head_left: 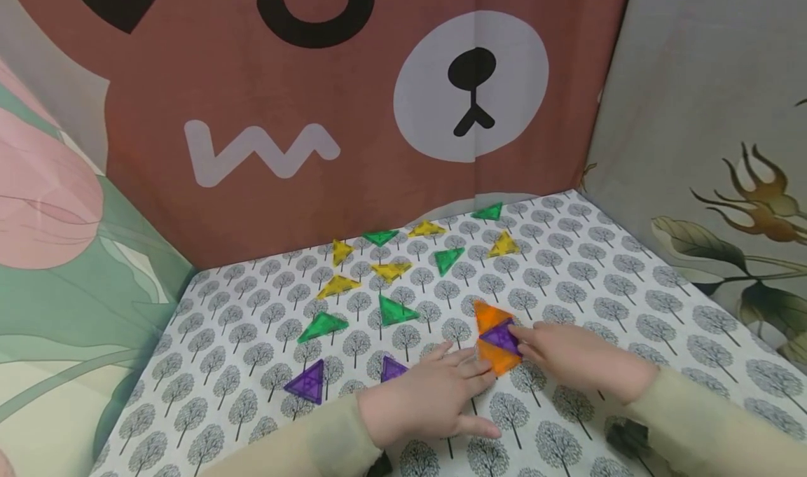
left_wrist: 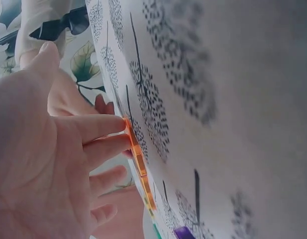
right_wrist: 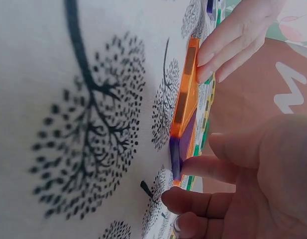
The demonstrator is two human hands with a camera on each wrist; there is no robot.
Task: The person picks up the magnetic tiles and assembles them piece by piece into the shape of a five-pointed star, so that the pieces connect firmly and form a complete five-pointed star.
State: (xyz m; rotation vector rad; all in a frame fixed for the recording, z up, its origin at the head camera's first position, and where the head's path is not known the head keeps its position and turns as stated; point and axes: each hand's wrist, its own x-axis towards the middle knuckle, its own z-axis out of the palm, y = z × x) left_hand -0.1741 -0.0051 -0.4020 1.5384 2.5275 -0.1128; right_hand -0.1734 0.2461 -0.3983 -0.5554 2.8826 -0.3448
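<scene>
On the tree-print cloth, a purple triangle tile (head_left: 500,337) sits between an upper orange triangle tile (head_left: 490,315) and a lower orange triangle tile (head_left: 498,357), edges meeting in a fan. My left hand (head_left: 431,393) lies flat over the cloth, and its straight fingertips touch the lower orange tile. From the other side my right hand (head_left: 576,354) reaches in. In the right wrist view its index fingertip presses the outer edge of the purple tile (right_wrist: 176,157), while the thumb stays off it. Another purple triangle (head_left: 394,368) shows partly behind my left hand.
A separate purple triangle (head_left: 307,382) lies left of my left hand. Several green triangles (head_left: 396,311) and yellow triangles (head_left: 391,272) are scattered toward the back. A brown bear-print curtain (head_left: 366,113) rises behind the cloth, with printed fabric (head_left: 706,148) on the right.
</scene>
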